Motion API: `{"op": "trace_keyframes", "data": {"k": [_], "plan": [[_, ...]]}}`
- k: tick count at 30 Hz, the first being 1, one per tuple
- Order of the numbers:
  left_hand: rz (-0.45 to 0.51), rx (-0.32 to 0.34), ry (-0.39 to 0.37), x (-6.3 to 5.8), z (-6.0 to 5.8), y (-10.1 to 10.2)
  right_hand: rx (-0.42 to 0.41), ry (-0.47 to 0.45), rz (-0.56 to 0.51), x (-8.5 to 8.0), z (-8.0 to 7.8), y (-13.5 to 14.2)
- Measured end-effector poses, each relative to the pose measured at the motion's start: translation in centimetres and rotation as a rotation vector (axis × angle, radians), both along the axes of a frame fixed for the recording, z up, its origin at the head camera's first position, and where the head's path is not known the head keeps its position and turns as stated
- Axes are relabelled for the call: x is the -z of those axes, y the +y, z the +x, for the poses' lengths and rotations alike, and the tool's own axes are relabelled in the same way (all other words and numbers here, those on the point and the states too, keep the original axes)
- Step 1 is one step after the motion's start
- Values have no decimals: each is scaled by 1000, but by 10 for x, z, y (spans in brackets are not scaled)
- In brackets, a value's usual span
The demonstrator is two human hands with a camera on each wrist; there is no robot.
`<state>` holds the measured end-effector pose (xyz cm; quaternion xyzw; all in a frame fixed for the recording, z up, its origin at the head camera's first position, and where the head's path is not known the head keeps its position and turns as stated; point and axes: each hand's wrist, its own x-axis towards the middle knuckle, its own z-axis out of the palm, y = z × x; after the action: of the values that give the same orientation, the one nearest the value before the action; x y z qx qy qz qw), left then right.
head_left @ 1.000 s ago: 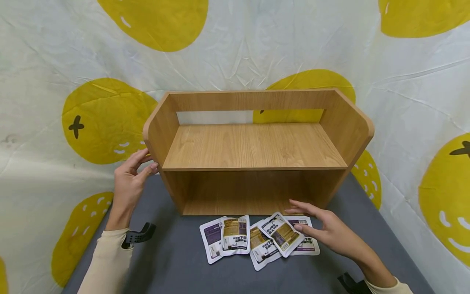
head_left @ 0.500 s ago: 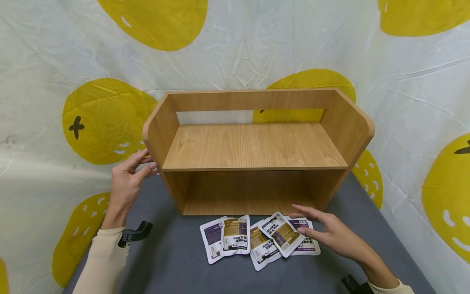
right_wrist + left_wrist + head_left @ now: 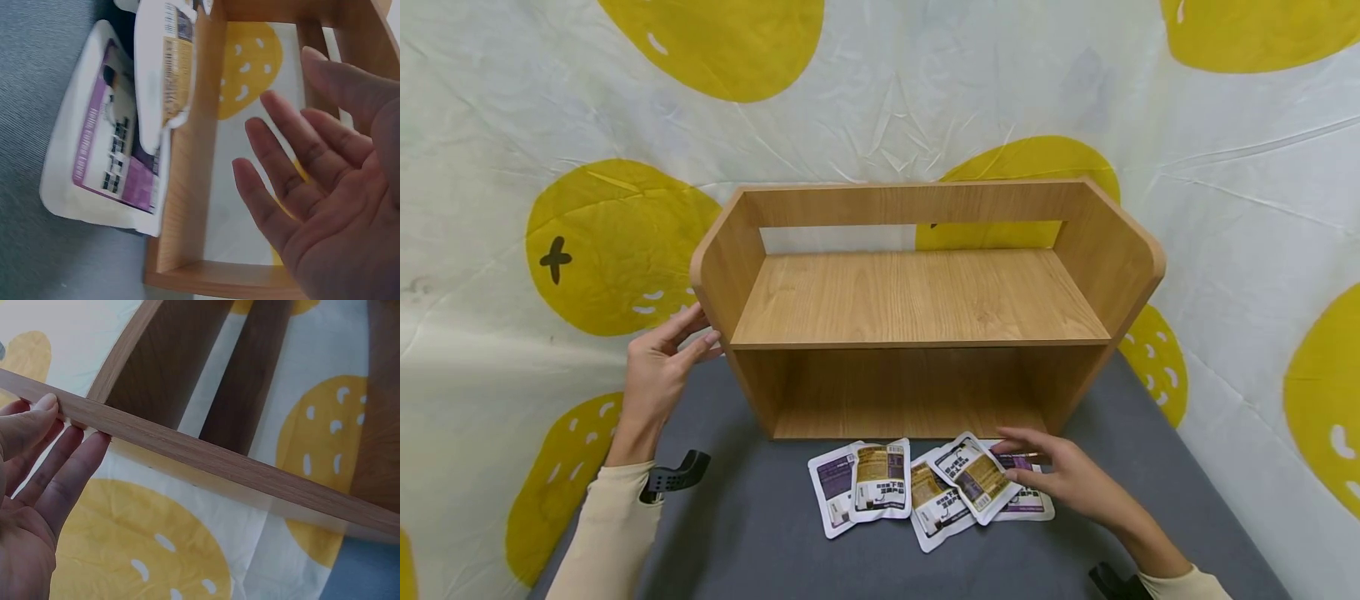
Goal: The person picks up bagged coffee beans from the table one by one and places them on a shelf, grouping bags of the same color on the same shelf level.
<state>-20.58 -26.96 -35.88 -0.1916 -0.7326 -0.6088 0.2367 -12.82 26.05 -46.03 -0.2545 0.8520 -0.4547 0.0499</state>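
A two-tier wooden desktop shelf stands on a grey-covered table. My left hand is at its left side panel; in the left wrist view, thumb and fingertips touch the panel near its front edge. Beyond the right end of a row of white pouches, my right hand hovers with fingers extended and apart, holding nothing. Thumb and fingertips overlap the rightmost pouch in the head view. Over it and a tilted lower pouch lies a brown-and-white pouch.
Left of these, another brown pouch overlaps a purple one, both close to the shelf's front bottom edge. A white cloth printed with yellow fruit hangs behind and on both sides. The grey tabletop runs toward the front.
My right hand has come slightly down, its fingers now over the rightmost pouch. The left hand has shifted only a little and stays at the side panel. Shelf and pouches have not moved.
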Motion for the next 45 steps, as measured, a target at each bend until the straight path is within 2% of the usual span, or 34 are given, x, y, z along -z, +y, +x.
{"op": "trace_keyframes", "data": {"k": [4, 7, 17, 23, 25, 28, 40, 45], "plan": [[-1, 5, 2, 0, -1, 0, 12, -9, -39, 14, -4, -2], [0, 8, 7, 0, -2, 0, 56, -13, -18, 22, -6, -4], [22, 4, 13, 2, -2, 0, 254, 52, 237, 41, -6, -20], [30, 8, 39, 3, -1, 1, 319, 136, 383, 48, -6, -32], [15, -1, 49, 3, -1, 2, 326, 133, 405, 49, -6, -34], [-7, -11, 55, 2, 0, 3, 317, 103, 390, 50, -8, -35], [-87, -45, 76, 3, 0, 3, 297, 16, 203, 53, -7, -32], [-96, -42, 82, 3, -1, 3, 310, -70, 132, 54, -6, -30]]}}
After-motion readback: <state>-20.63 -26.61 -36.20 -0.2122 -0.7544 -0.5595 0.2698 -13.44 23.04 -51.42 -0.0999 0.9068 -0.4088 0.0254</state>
